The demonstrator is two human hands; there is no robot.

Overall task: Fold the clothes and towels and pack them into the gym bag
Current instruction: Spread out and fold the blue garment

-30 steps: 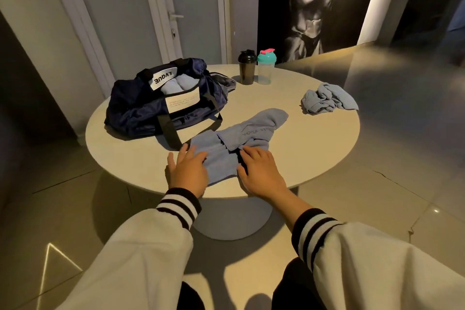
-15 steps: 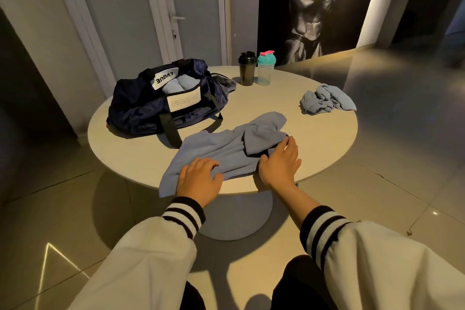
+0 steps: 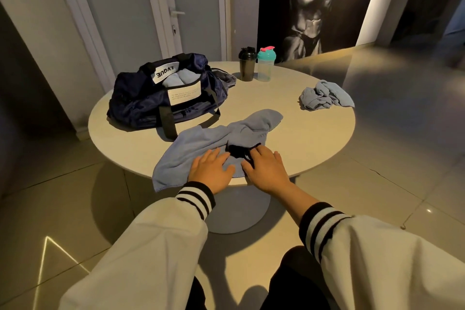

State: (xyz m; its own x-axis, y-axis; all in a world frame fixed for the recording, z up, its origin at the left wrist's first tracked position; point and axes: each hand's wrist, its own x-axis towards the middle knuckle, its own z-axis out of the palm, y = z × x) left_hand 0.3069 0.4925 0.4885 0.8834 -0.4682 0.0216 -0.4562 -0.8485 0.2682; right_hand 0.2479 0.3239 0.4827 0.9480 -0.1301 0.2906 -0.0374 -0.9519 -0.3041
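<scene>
Left hand (image 3: 212,173) and right hand (image 3: 266,172), fingers spread flat, press a light blue cloth towel (image 3: 201,148) on a round white table (image 3: 314,138).

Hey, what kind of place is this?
Likely a gym lounge: a mural of a muscular torso fills the wall, and a black shaker bottle and a teal-lidded shaker bottle stand on the round table near a navy gym bag.
</scene>
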